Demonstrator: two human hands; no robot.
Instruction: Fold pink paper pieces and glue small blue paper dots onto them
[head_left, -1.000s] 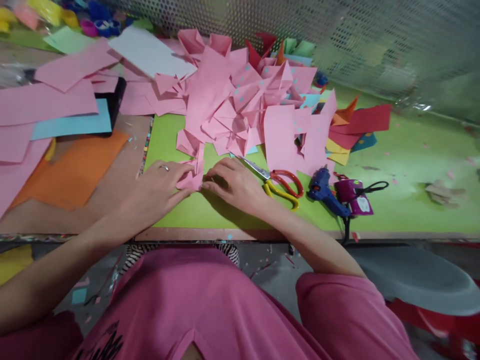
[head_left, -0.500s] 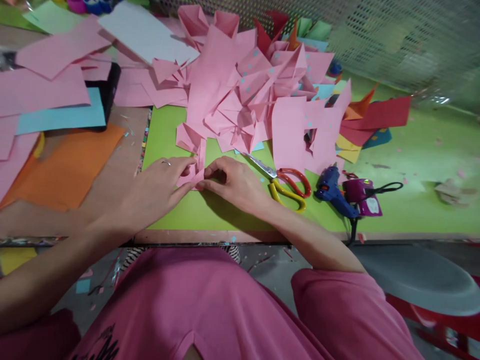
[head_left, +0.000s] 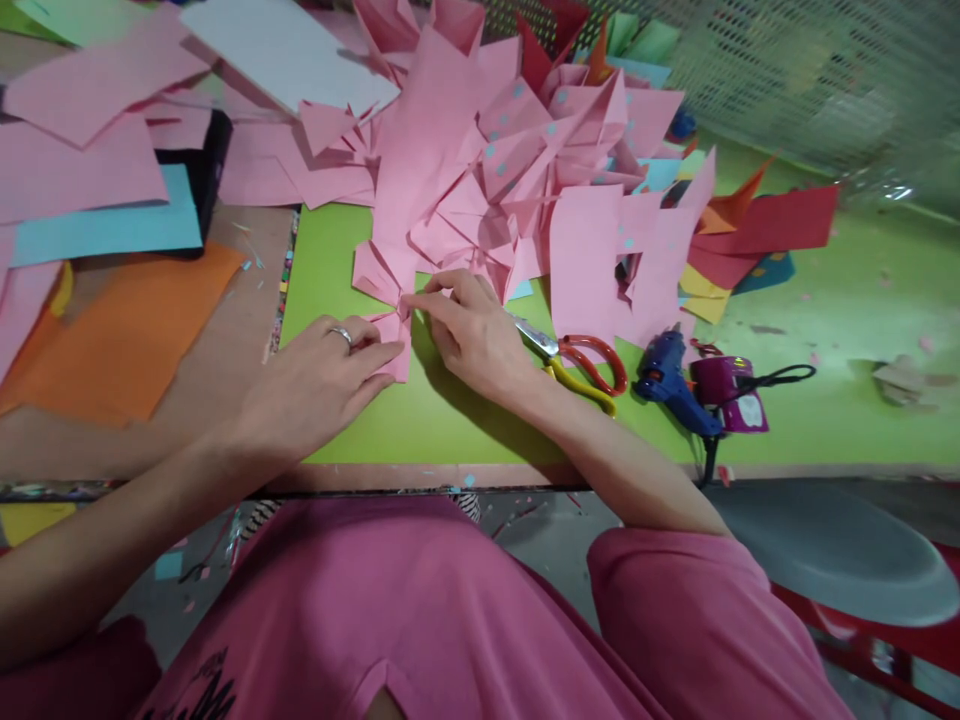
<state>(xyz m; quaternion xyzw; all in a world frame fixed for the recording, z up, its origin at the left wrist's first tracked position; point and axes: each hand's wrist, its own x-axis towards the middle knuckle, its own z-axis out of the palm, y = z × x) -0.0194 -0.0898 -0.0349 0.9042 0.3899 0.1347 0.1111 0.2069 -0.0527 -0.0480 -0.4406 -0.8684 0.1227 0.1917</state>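
Observation:
A small folded pink paper piece lies on the green sheet near the table's front edge. My left hand, with a ring on one finger, is closed on its left side and holds it against the sheet. The curled fingers of my right hand pinch at the upper edge of the same piece, close to another folded pink paper shape. Just right of my right hand are scissors with one red and one yellow handle, their blades partly hidden by that hand.
Folded pink papers are heaped behind my hands. To the right lie a blue glue gun and a purple object with a black loop. Orange paper lies at the left. A grey stool stands at lower right.
My right hand has moved up and away from the lower end of the pink piece to its upper edge. My left fingers are more curled, and the piece now lies flatter.

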